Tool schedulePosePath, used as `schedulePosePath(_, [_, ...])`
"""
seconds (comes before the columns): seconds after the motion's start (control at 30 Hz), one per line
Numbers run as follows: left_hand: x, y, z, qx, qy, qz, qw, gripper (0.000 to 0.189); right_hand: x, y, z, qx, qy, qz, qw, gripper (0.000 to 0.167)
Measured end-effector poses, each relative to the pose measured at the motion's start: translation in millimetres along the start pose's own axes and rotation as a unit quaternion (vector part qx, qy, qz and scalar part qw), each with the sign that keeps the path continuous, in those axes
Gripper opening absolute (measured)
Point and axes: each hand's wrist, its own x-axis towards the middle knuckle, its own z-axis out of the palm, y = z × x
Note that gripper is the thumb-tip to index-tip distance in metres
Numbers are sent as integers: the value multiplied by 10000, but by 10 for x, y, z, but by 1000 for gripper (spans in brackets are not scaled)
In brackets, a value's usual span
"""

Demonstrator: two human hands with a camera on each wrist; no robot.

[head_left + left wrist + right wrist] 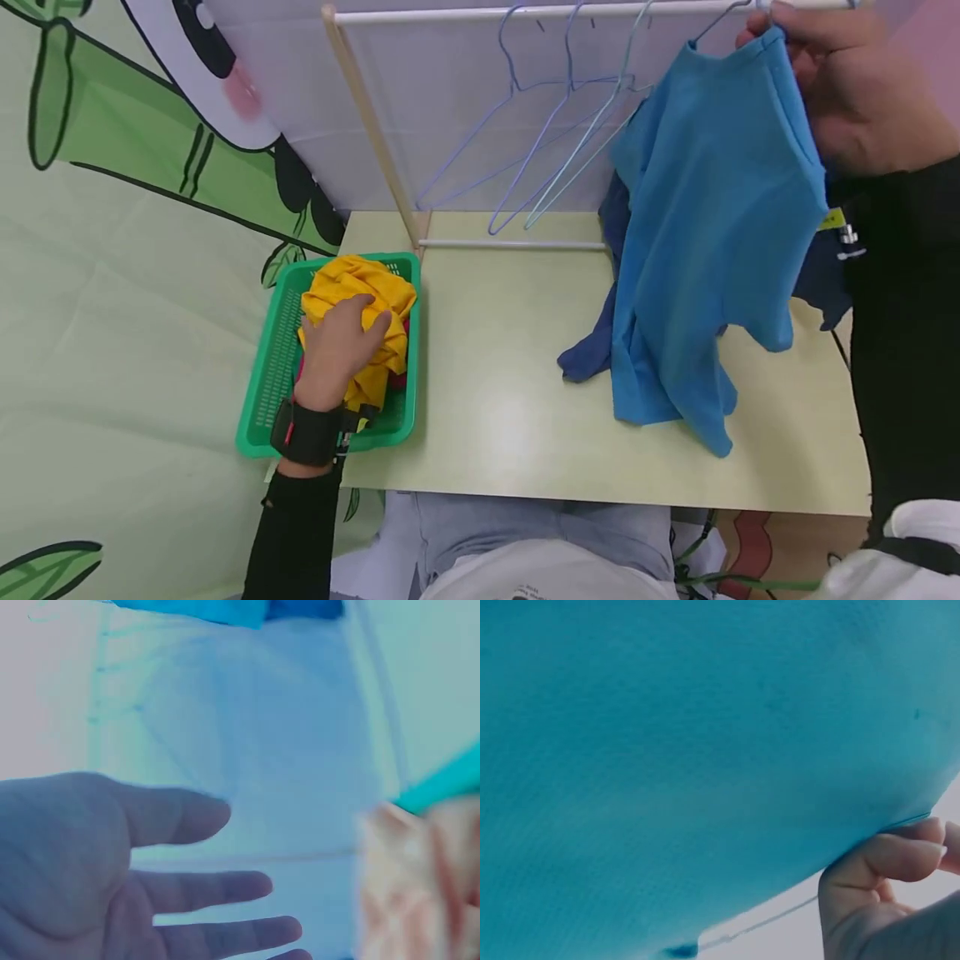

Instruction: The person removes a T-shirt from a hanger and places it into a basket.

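Right hand up at 2 o'clock pinches the blue shirt near its collar; left hand is loosely spread over yellow cloth in the basket, 9 o'clock. (White top's print at 6 o'clock? Too tiny to read.)

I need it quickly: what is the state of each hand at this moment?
Left hand: open, over the yellow cloth, holding nothing.
Right hand: closed, holding the blue garment near its top edge.
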Motion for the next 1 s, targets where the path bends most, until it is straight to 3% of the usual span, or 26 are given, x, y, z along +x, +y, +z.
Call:
schedulePosePath(0.13, [-173, 353, -116, -289, 1035, 636, 9922, 42, -449, 173, 156, -471, -458, -598, 9960, 29])
schedulePosePath(0.23, [-338, 678, -175, -842, 1500, 1444, 9745, 34, -812, 449, 325, -904, -680, -965, 9889, 26])
schedulePosePath(0.33, [-554, 1069, -212, -1652, 1409, 2461, 9446, 34, -1151, 761, 487, -1221, -949, -1196, 9807, 23])
schedulePosePath(0.4, [-713, 1322, -216, -2123, 1206, 3117, 9183, 40, -1313, 957, 583, -1364, -1110, -1246, 9765, 22])
schedulePosePath(0.47, [-855, 1560, -209, -2405, 961, 3626, 8952, 46, -1426, 1127, 643, -1410, -1338, -1186, 9737, 23])
schedulePosePath(0.53, [-943, 1772, -167, -2492, 790, 3953, 8806, 48, -1497, 1267, 693, -1365, -1463, -1157, 9729, 23])
schedulePosePath(0.6, [-981, 1960, -97, -2503, 658, 4148, 8723, 47, -1532, 1366, 717, -1351, -1550, -1142, 9719, 22])
schedulePosePath(0.73, [-962, 2214, 110, -2560, 615, 4175, 8697, 49, -1540, 1477, 729, -1188, -1599, -1224, 9723, 21])
schedulePosePath(0.83, [-924, 2298, 240, -2822, 799, 4097, 8638, 48, -1524, 1540, 706, -1034, -1501, -1252, 9752, 22])
schedulePosePath(1.0, [-869, 2313, 350, -3152, 996, 4120, 8491, 41, -1513, 1625, 636, -773, -1349, -1302, 9792, 22])
